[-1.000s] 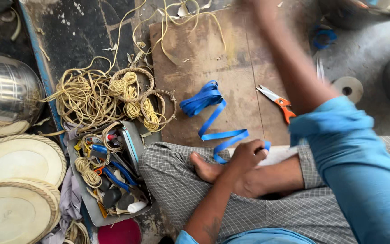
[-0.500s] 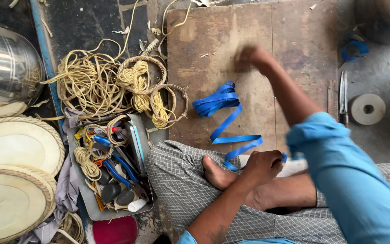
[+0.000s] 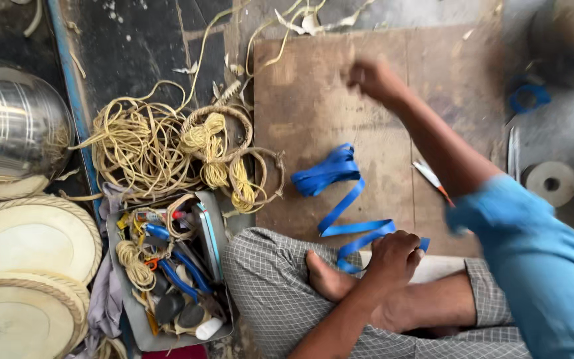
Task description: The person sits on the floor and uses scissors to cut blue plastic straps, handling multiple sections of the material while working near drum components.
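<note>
Watching from above, I see the left hand [image 3: 393, 256] closed on the near end of the blue strap [image 3: 340, 199], pinning it just above the bare foot [image 3: 327, 276] on the checked cloth [image 3: 260, 279] over the crossed legs. From that grip the strap runs away over the wooden board [image 3: 300, 100], zigzags, and ends in a loose folded bunch near the board's middle. My right hand [image 3: 373, 80] is stretched far out over the board's far part, well apart from the left; it is blurred, so I cannot tell whether it is open or holding anything. Scissors [image 3: 433, 181] with an orange handle lie on the board just beside the right forearm. Left of the board sits a tangle of pale cord [image 3: 147, 149] with a few small wound rings. Nearer to me, a grey tray [image 3: 217, 242] holds small tools and bits. At the left edge lie round woven plates [image 3: 31, 236] and a shiny metal pot [image 3: 14, 129]. A tape roll [image 3: 551, 183] rests on the floor to the right.
</note>
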